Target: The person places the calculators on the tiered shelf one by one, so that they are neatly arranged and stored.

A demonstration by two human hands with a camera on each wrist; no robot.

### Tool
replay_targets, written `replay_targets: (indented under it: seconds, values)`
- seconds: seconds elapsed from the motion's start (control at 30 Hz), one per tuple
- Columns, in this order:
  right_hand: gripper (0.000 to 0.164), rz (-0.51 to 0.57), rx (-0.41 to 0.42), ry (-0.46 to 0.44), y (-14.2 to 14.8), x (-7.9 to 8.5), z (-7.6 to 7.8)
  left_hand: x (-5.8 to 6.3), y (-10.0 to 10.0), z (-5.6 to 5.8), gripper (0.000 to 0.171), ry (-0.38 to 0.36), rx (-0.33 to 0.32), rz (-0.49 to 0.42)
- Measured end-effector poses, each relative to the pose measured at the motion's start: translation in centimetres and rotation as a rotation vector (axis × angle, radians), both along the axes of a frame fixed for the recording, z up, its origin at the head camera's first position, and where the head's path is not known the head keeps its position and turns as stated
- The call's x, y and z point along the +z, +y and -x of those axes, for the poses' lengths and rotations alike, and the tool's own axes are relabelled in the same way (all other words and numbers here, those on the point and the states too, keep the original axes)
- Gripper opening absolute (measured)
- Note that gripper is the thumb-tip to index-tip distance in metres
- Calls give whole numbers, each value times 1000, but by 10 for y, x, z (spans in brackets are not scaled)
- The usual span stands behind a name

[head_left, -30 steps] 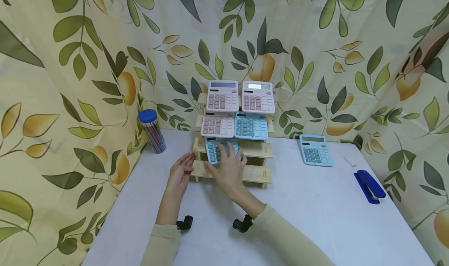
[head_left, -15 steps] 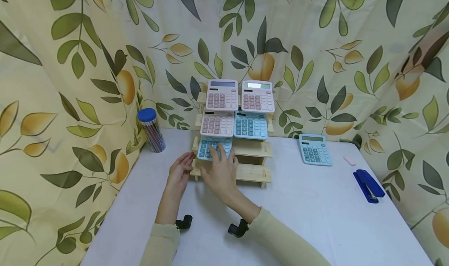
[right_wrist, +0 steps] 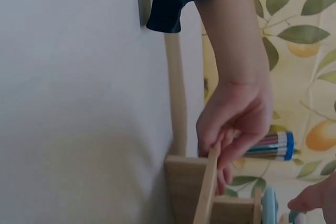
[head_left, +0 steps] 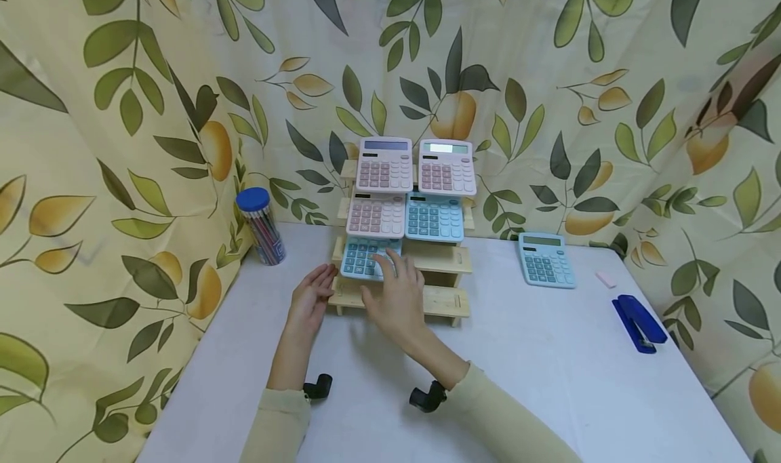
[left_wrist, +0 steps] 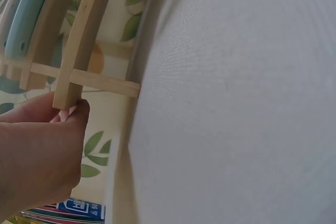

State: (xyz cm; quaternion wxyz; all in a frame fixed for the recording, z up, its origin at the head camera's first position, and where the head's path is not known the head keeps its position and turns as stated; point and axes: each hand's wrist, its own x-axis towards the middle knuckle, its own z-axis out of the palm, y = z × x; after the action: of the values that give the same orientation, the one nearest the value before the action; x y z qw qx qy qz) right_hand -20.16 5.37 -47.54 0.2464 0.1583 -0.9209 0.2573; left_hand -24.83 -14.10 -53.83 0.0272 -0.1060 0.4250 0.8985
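A tiered wooden stand (head_left: 448, 301) holds pink and blue calculators. On its second tier from the bottom, at the left, lies a blue calculator (head_left: 360, 256). My right hand (head_left: 399, 304) reaches over the lowest tier, its fingers over that calculator's right side and the thumb held apart. At the stand's left end, my left hand (head_left: 308, 302) pinches the lowest board (left_wrist: 73, 59) between thumb and fingers. Above sit a pink calculator (head_left: 375, 215) and a blue one (head_left: 434, 217), with two more pink calculators (head_left: 384, 165) on the top tier.
A blue-lidded tub of pencils (head_left: 262, 229) stands left of the stand. To the right lie another blue calculator (head_left: 546, 260), a small pink eraser-like block (head_left: 606, 279) and a blue stapler (head_left: 638, 323). A leaf-patterned curtain (head_left: 518, 56) hangs behind the white table (head_left: 518, 354).
The blue calculator on the second tier from the bottom has slid left to the stand's left end. My right hand went left with it, then back slightly right; my left hand stays at the board.
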Motion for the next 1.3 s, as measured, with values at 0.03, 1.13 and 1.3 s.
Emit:
replay_targets:
  seconds: [0.03,1.13,1.3]
  values:
    - [64,2,-1,7,4,1,0,0,0,0,79,1,-3,1]
    - [51,84,-77,224,133,23,19,2,-1,-1,80,-30,3,-4]
    - [51,85,-103,222,156,20,27,3,0,-1,80,-33,6,-9]
